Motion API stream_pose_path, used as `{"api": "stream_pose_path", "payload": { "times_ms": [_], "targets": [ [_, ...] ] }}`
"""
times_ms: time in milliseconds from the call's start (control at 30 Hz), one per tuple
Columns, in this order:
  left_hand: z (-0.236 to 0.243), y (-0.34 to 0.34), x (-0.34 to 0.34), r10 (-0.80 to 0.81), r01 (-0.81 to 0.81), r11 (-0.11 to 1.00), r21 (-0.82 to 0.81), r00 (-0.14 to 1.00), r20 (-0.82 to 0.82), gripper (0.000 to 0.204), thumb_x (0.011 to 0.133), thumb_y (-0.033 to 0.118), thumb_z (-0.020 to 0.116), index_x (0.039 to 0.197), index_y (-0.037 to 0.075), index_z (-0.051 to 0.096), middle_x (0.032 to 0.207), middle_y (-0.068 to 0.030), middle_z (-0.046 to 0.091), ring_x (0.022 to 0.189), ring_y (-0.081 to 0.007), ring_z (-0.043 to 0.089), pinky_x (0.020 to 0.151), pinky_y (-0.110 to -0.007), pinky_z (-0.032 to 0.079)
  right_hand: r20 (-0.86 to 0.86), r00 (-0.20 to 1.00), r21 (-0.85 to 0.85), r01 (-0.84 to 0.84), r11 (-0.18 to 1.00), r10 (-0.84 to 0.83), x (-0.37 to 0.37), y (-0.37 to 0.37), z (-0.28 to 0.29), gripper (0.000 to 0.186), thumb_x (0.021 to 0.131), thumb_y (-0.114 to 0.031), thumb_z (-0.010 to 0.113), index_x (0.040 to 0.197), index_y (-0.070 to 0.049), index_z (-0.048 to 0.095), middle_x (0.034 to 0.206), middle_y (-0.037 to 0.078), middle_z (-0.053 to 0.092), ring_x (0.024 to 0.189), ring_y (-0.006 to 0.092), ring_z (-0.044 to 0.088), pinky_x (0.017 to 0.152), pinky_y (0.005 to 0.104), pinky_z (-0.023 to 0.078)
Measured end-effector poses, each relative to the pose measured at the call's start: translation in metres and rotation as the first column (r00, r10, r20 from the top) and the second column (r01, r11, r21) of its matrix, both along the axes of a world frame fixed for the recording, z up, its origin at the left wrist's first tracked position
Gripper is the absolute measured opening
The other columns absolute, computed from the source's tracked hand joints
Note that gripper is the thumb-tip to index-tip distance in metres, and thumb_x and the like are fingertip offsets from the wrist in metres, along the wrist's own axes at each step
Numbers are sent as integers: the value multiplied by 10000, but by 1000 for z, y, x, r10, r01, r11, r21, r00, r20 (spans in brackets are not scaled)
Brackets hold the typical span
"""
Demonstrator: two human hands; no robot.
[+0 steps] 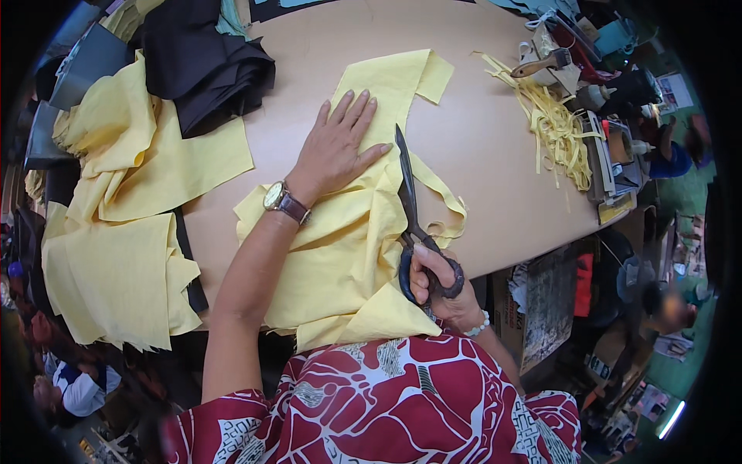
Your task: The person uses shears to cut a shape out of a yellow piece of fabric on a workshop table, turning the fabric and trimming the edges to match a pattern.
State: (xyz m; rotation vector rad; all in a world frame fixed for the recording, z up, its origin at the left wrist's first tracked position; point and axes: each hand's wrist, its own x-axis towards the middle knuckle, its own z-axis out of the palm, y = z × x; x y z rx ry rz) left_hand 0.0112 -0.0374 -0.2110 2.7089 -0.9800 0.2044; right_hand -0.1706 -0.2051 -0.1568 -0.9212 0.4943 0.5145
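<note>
My left hand (338, 147) lies flat on a long piece of yellow fabric (386, 83), fingers stretched toward its far end. The near part of that fabric is bunched in folds and hangs toward my lap. My right hand (448, 290) is closed around the handles of large dark scissors (411, 189). Their blades point away from me along the fabric's right edge and look close together. A narrow yellow strip (440, 185) curls on the table just right of the blades.
More yellow fabric (193, 166) and folded black fabric (209, 69) lie at the left of the tan table (479, 139). A heap of yellow strips (553, 124), a brush (541, 63) and cluttered holders sit at the right edge. A worn box (549, 309) stands below the table edge.
</note>
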Motion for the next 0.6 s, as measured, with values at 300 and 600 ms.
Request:
{"api": "stream_pose_path", "payload": {
  "times_ms": [300, 600],
  "targets": [
    [2, 2, -22, 68, -69, 996, -63, 997, -25, 607, 923, 425, 366, 1383, 42, 262, 1434, -136, 263, 1331, -299, 220, 1081, -443, 164, -28, 999, -7, -18, 1000, 17, 8, 3, 5, 288, 868, -301, 568, 730, -57, 502, 551, -3, 425, 460, 87, 430, 425, 198, 349],
    [-2, -2, -38, 168, -168, 981, -94, 986, -10, 563, 923, 376, 388, 1366, 40, 301, 1419, -140, 296, 1322, -304, 239, 1067, -447, 183, -38, 999, 13, 6, 1000, -5, 3, 5, 4, 274, 863, -280, 581, 718, -63, 498, 539, -9, 425, 441, 82, 421, 412, 200, 347]
  ]
}}
